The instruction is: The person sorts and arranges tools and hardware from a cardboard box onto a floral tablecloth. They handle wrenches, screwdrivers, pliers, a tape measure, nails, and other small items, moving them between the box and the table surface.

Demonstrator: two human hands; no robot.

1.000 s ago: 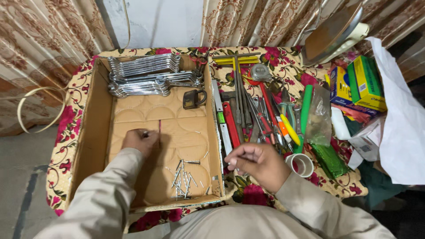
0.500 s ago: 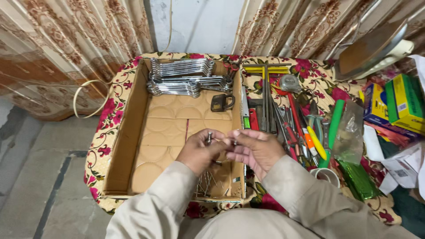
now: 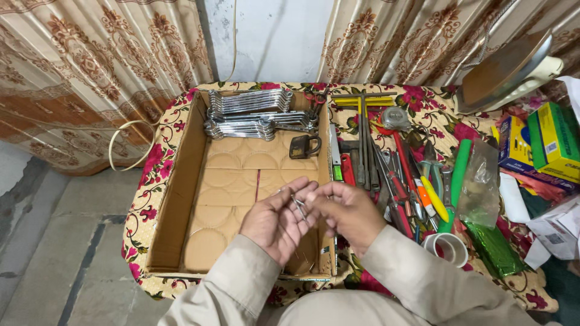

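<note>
**Nails meeting between two hands over the cardboard box**

Nails, thin and metallic, are lying across the left hand, which is cupping palm-up above the near right corner of the cardboard box; their number is too small to tell. The right hand is pinching together on them, fingertips touching the left palm. At the far end of the box, two stacks of chrome spanners are lying, one padlock just in front of them. Right of the box, on the floral desk, hand tools are crowding together, including one yellow T-handle wrench, one green tube and one tape roll.
</note>
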